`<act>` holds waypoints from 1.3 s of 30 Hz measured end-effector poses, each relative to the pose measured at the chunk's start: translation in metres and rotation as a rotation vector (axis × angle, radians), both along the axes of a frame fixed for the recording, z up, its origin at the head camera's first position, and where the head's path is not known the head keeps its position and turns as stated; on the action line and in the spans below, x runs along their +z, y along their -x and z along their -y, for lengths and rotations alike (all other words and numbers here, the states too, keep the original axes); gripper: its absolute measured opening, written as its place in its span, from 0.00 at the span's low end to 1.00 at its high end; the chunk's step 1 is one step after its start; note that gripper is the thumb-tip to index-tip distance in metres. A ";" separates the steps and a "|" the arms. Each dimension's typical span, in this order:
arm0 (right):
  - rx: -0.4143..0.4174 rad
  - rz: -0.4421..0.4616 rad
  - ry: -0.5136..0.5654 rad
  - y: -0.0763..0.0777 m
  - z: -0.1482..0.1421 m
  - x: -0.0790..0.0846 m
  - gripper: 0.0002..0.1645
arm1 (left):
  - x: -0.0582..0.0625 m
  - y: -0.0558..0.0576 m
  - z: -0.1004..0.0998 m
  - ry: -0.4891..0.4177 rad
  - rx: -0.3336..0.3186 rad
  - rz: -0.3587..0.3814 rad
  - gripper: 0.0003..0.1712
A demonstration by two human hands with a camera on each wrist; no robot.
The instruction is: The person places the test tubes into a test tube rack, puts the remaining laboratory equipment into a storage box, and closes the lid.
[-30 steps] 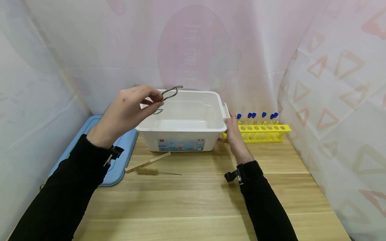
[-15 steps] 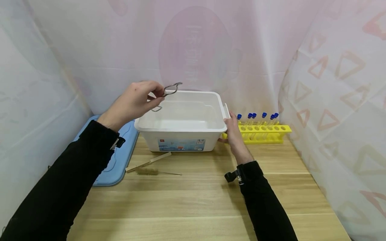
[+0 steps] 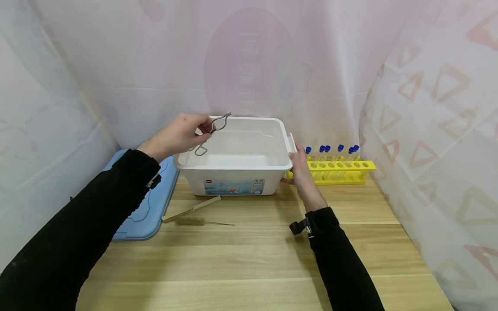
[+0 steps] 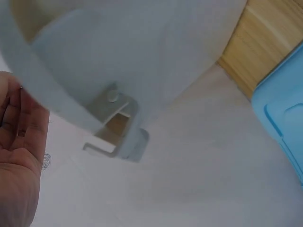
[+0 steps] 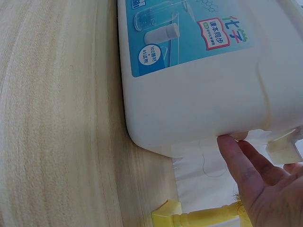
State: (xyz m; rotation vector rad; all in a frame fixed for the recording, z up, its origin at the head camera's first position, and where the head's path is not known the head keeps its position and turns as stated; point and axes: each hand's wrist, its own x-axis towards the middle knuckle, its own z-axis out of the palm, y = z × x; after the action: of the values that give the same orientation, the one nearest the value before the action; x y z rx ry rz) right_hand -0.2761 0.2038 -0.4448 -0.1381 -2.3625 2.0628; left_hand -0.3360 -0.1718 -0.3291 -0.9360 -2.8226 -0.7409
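Observation:
My left hand (image 3: 179, 134) pinches a metal wire test tube clamp (image 3: 221, 124) between thumb and fingers, over the left part of a white plastic bin (image 3: 233, 160). One end of the clamp points up and right; its wire loop hangs below the fingers. In the left wrist view the hand (image 4: 21, 151) shows at the left edge beside the bin's wall (image 4: 128, 42), its fingertips hidden. My right hand (image 3: 302, 172) grips the bin's right side by the white handle (image 3: 291, 142). In the right wrist view its fingers (image 5: 236, 163) press the bin's wall under the rim.
A yellow rack (image 3: 338, 166) with several blue-capped test tubes stands right of the bin. On the table (image 3: 249, 268) in front lie a wooden test tube holder (image 3: 191, 210) and a test tube brush (image 3: 190, 221). A blue lid (image 3: 155, 211) lies on the left under my left arm.
My left hand has moved to the right, then lowered a little with the wire clamp toward the bin. The right hand and the bin have stayed in place.

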 end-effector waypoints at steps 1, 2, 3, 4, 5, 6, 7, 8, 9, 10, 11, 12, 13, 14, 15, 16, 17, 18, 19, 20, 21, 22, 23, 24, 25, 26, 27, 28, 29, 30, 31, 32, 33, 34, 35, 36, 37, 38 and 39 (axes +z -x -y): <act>0.000 -0.001 0.000 0.000 0.000 0.000 0.51 | -0.002 0.002 0.000 0.007 -0.004 0.008 0.10; -0.001 -0.001 0.002 0.000 0.000 0.000 0.51 | -0.003 0.003 0.000 0.013 -0.009 0.016 0.10; 0.000 -0.001 0.001 0.000 0.000 0.000 0.51 | -0.004 0.004 0.000 0.019 -0.015 0.023 0.10; 0.001 0.000 0.002 0.000 0.000 0.000 0.51 | -0.005 0.005 0.000 0.025 -0.021 0.031 0.10; 0.001 0.001 0.002 0.000 0.000 0.000 0.51 | -0.006 0.006 0.000 0.028 -0.027 0.041 0.10; -0.001 0.002 0.005 0.000 0.000 0.000 0.51 | -0.007 0.007 0.000 0.028 -0.035 0.051 0.10; -0.002 0.003 0.008 0.000 0.000 0.000 0.50 | -0.008 0.008 0.000 0.032 -0.041 0.058 0.10; -0.003 0.006 0.008 0.001 0.000 0.000 0.50 | -0.008 0.009 0.000 0.037 -0.047 0.064 0.10; -0.003 0.008 0.009 0.001 0.000 0.000 0.50 | -0.009 0.010 0.000 0.042 -0.053 0.069 0.10; -0.005 0.008 0.011 0.001 0.000 0.000 0.50 | -0.010 0.011 -0.001 0.047 -0.057 0.074 0.10; -0.005 0.008 0.013 0.001 0.001 0.000 0.49 | -0.010 0.013 -0.001 0.051 -0.060 0.078 0.10; -0.006 0.007 0.015 0.001 0.001 0.001 0.49 | -0.011 0.014 -0.001 0.055 -0.064 0.084 0.10; -0.005 0.005 0.019 0.001 0.001 0.001 0.49 | -0.011 0.015 -0.001 0.060 -0.069 0.092 0.11; -0.005 0.003 0.023 0.001 0.002 0.001 0.48 | -0.011 0.016 -0.001 0.066 -0.073 0.101 0.11; -0.004 0.000 0.026 0.001 0.002 0.001 0.48 | -0.012 0.018 -0.001 0.071 -0.075 0.112 0.11; -0.003 -0.002 0.029 0.000 0.003 0.001 0.48 | -0.013 0.019 -0.001 0.076 -0.081 0.124 0.11; -0.003 -0.003 0.030 0.000 0.003 0.001 0.48 | -0.013 0.020 -0.001 0.081 -0.089 0.135 0.10; -0.002 -0.003 0.032 0.000 0.003 0.001 0.48 | -0.014 0.021 0.000 0.086 -0.096 0.146 0.10; -0.001 -0.003 0.030 -0.001 0.003 0.001 0.48 | -0.014 0.022 0.000 0.094 -0.100 0.153 0.09; 0.000 -0.003 0.030 -0.001 0.004 0.001 0.48 | -0.014 0.022 0.000 0.100 -0.108 0.156 0.08; 0.001 -0.003 0.028 -0.001 0.004 0.002 0.48 | -0.015 0.022 0.001 0.103 -0.116 0.158 0.07; 0.001 -0.001 0.027 -0.001 0.004 0.002 0.48 | -0.015 0.023 0.001 0.103 -0.125 0.159 0.06; 0.002 -0.002 0.026 -0.001 0.004 0.002 0.48 | -0.015 0.023 0.002 0.105 -0.131 0.160 0.05; 0.002 -0.002 0.027 0.000 0.004 0.003 0.48 | -0.015 0.024 0.003 0.107 -0.139 0.156 0.04; 0.002 -0.001 0.027 0.000 0.004 0.003 0.48 | -0.015 0.024 0.003 0.112 -0.147 0.151 0.04; 0.001 0.000 0.027 0.001 0.004 0.003 0.48 | -0.015 0.025 0.004 0.116 -0.153 0.151 0.03; 0.000 0.002 0.027 0.001 0.004 0.003 0.48 | -0.015 0.025 0.005 0.122 -0.154 0.155 0.04; -0.001 0.004 0.031 0.001 0.005 0.004 0.48 | -0.015 0.026 0.006 0.132 -0.155 0.158 0.03; -0.001 0.004 0.034 0.002 0.005 0.004 0.48 | -0.014 0.026 0.006 0.144 -0.154 0.161 0.02; -0.002 0.006 0.034 0.002 0.005 0.004 0.47 | -0.014 0.027 0.007 0.159 -0.153 0.165 0.01; -0.001 0.007 0.035 0.002 0.005 0.004 0.47 | -0.013 0.027 0.008 0.175 -0.147 0.174 0.00; -0.002 0.007 0.036 0.002 0.005 0.004 0.47 | -0.013 0.028 0.008 0.190 -0.138 0.184 0.01; -0.002 0.007 0.038 0.002 0.005 0.004 0.47 | -0.013 0.028 0.008 0.203 -0.133 0.188 0.02; -0.001 0.007 0.036 0.001 0.005 0.004 0.47 | -0.012 0.028 0.008 0.216 -0.129 0.190 0.03; 0.000 0.006 0.034 0.001 0.005 0.004 0.47 | -0.012 0.028 0.009 0.225 -0.124 0.194 0.04; 0.000 0.006 0.032 0.001 0.005 0.004 0.48 | -0.012 0.029 0.009 0.234 -0.115 0.198 0.04; 0.000 0.007 0.031 0.001 0.006 0.003 0.48 | -0.012 0.029 0.009 0.238 -0.107 0.204 0.04; 0.000 0.010 0.030 0.001 0.006 0.003 0.48 | -0.012 0.029 0.009 0.236 -0.101 0.211 0.03; 0.000 0.012 0.031 0.001 0.006 0.003 0.48 | -0.012 0.029 0.008 0.235 -0.097 0.217 0.03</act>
State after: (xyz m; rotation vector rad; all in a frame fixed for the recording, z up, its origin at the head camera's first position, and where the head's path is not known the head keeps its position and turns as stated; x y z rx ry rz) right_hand -0.2775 0.1974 -0.4419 -0.1515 -2.3384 2.1052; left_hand -0.3651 -0.1803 -0.3407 -1.0944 -3.1265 -0.5589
